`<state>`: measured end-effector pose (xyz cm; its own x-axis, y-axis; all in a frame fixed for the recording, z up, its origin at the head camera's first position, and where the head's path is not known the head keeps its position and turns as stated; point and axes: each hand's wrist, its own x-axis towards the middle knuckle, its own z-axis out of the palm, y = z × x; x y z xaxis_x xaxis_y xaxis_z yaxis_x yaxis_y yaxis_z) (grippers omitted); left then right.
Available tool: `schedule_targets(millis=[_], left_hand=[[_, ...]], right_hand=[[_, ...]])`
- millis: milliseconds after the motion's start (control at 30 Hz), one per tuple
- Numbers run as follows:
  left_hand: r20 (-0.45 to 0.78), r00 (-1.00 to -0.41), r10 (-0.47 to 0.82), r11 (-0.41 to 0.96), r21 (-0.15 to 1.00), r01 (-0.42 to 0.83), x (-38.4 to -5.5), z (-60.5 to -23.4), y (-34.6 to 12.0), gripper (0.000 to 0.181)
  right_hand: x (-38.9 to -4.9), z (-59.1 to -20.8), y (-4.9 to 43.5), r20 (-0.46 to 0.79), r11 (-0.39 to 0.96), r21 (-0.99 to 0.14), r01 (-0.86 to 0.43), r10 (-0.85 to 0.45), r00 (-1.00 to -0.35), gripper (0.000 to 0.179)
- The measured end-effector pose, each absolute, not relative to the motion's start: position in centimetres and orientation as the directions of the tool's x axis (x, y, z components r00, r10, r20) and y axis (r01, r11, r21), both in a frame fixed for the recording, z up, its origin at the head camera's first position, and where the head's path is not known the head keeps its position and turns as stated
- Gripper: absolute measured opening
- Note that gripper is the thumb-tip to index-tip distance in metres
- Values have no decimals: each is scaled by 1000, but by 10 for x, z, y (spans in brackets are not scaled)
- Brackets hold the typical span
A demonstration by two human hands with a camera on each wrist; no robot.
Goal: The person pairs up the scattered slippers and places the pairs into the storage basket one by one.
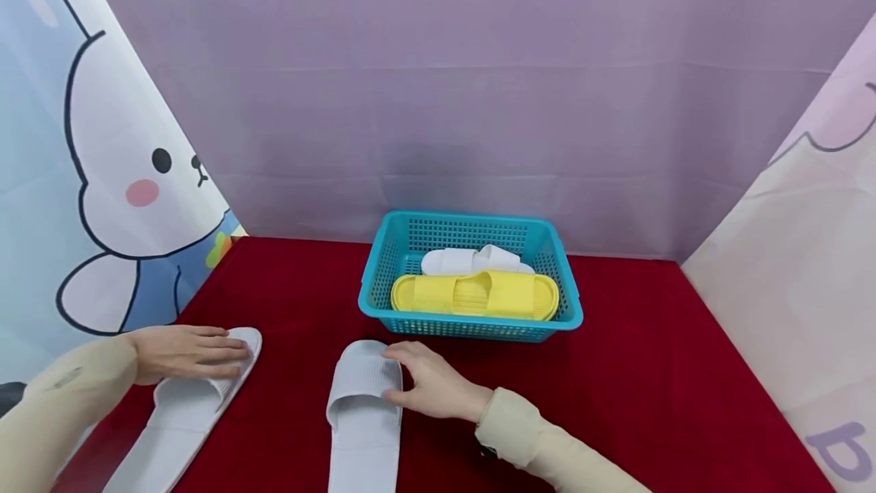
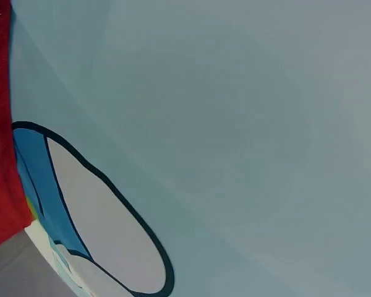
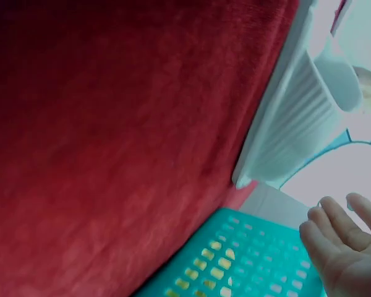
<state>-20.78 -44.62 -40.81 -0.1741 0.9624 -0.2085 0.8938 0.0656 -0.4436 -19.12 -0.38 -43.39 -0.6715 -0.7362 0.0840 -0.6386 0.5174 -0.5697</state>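
Two white slippers lie on a red cloth, toes pointing away from me. My left hand (image 1: 188, 354) rests over the toe end of the left slipper (image 1: 171, 424), its fingers stretched out across the strap. Beside the right edge of the other slipper (image 1: 366, 373) is my right hand (image 1: 438, 383), with thumb and forefinger at the strap. In the right wrist view the fingers of that hand (image 3: 349, 247) are spread loosely, holding nothing, and the slipper's ribbed strap (image 3: 297, 124) stands above them. The left wrist view misses the left hand.
Behind the slippers stands a blue plastic basket (image 1: 472, 322) with a yellow slipper (image 1: 506, 291) in front and white footwear (image 1: 452, 260) behind it. The red cloth (image 1: 636, 371) runs back to a purple curtain (image 1: 479, 97). Printed cartoon curtains (image 1: 123, 173) flank the sides.
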Motion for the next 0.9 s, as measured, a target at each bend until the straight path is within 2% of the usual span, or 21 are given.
schedule_targets(millis=[100,200,400,633,900], left_hand=[[-226,-125,966,13,-442,897,-213,-412,-445,116],[-249,-103,963,-21,-452,892,-216,-415,-447,120],[-240,-99,966,-8,-407,913,-219,-418,-448,119],[-219,-93,971,15,-333,943,-222,-421,-448,115],[-196,-65,978,4,-298,955,-228,-420,-447,112]], right_hand=[[-191,-437,-13,45,530,-569,-629,-743,-667,62],[-191,-442,-21,9,547,-567,-616,-744,-669,66],[-194,-451,-31,4,576,-520,-630,-737,-676,68],[-206,-454,-38,-76,606,-582,-542,-704,-706,72],[-212,-453,-41,-87,630,-545,-553,-698,-710,74]])
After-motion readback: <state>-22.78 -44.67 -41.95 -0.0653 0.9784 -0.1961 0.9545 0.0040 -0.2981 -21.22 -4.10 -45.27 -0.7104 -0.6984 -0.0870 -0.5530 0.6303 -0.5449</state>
